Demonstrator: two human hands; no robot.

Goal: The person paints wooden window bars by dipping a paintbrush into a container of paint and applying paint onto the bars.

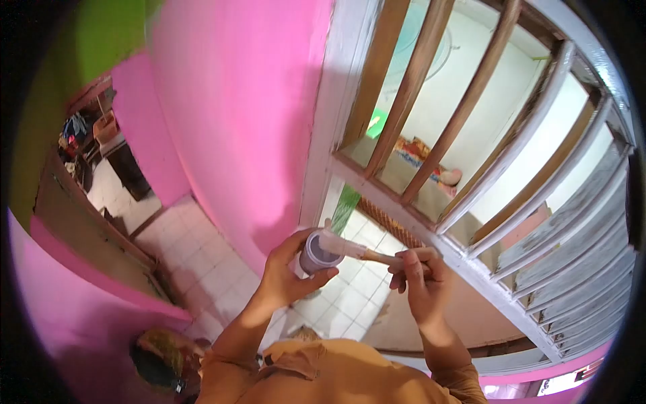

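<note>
My left hand (pixel 288 273) is wrapped round a small grey-lilac cup (pixel 313 261), held upright in front of my chest. Pinched by its wooden handle, a paintbrush (pixel 346 246) sits in my right hand (pixel 418 277). Its whitish bristles rest at the cup's rim, over the opening. How much paint the cup holds is hard to make out. Just beyond my hands stands a wooden frame with slanting bars; some bars (pixel 459 101) are bare brown wood, others (pixel 515 145) are coated pale grey-white.
A pink wall (pixel 235 101) rises at the left, beside a doorway with a dark cabinet (pixel 126 168) beyond. White tiles (pixel 336 313) cover the floor. Through the bars, a colourful cloth bundle (pixel 420 153) lies in another room. A dark rounded object (pixel 158 360) is low at the left.
</note>
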